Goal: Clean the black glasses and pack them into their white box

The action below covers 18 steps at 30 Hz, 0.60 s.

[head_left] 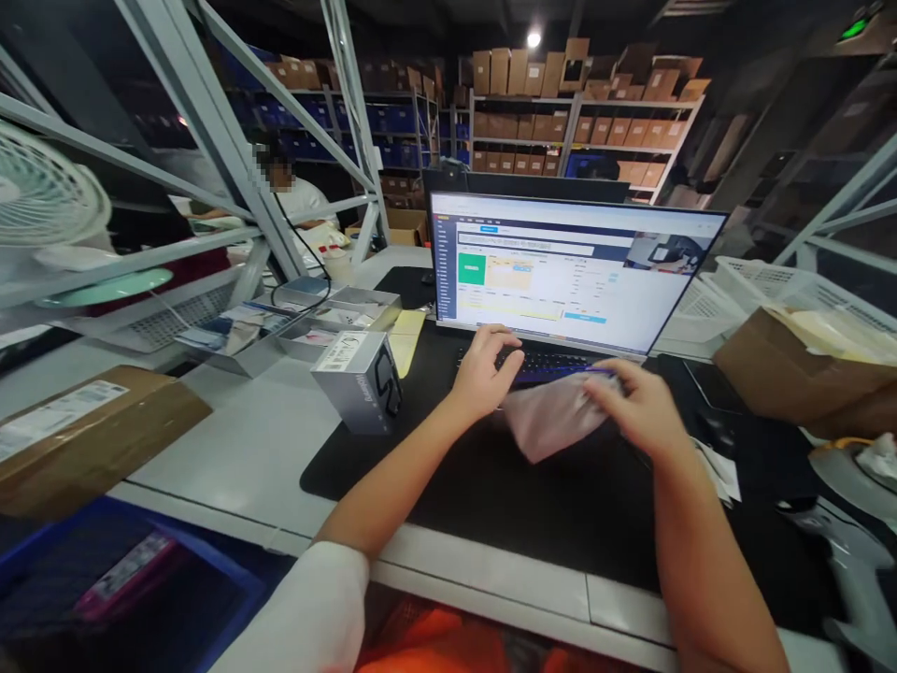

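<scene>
My left hand [485, 372] rests over the left end of the black keyboard [550, 366], thumb and fingers apart, holding nothing. Pinched in my right hand [641, 404] is a thin pale pinkish bag [557, 419], which hangs tilted over the front of the keyboard. What the bag contains cannot be made out. Behind both hands stands a lit monitor [561, 280] showing a web page with a small camera picture. To the left of my left forearm, a grey printed box [361, 381] stands upright at the edge of the black desk mat [519, 505].
Grey trays [256, 350] of small items and a taped carton [91, 430] lie left. At right are an open cardboard box [791, 369], a white basket [805, 280] and a handheld scanner [841, 551]. A blue crate [231, 570] sits below the desk's left edge. Another person [305, 198] is behind the frame.
</scene>
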### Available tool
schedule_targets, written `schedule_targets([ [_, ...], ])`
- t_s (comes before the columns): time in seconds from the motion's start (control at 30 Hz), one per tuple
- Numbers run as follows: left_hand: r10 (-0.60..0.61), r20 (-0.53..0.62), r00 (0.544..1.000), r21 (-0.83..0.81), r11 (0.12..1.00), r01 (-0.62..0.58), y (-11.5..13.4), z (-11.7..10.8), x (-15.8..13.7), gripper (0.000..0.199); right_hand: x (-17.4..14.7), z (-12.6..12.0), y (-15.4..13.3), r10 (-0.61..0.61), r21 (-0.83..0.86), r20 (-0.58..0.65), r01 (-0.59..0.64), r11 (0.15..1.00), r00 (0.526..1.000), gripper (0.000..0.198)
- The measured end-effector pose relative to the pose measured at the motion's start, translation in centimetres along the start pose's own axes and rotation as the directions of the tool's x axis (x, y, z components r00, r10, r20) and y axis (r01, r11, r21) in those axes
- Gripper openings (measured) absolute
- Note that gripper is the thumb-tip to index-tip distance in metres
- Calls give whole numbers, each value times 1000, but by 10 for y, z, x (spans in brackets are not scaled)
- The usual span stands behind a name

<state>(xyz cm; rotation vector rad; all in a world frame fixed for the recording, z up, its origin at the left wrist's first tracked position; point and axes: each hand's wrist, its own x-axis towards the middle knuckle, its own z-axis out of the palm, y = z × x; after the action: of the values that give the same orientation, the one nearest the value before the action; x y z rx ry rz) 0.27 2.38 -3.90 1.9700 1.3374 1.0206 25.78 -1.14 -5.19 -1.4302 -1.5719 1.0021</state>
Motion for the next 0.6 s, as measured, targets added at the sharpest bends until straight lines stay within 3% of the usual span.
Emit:
schedule_targets([
  [0.07,-116,268,957,269,962,41,-19,11,1,25,4,-28,15,79,-31,-219,-88,996,973,46],
  [0.13,-291,489,822,427,902,65,-34,24,-2,30,6,-50,30,153,-77,-329,-188,979,932,52],
  [0.2,-384,568,728,472,876,94,-43,36,-7,38,7,-65,44,184,-124,-380,-247,961,906,51],
  [0.23,-400,573,716,466,877,117,-46,41,-9,40,8,-71,50,185,-141,-401,-259,956,897,50],
  [0.43,-345,500,794,299,930,215,-54,50,-5,22,9,-89,78,227,-95,-504,-314,945,833,52],
  [0.6,-248,378,892,115,969,220,-49,33,5,23,7,-95,77,216,-3,-558,-262,965,801,48],
])
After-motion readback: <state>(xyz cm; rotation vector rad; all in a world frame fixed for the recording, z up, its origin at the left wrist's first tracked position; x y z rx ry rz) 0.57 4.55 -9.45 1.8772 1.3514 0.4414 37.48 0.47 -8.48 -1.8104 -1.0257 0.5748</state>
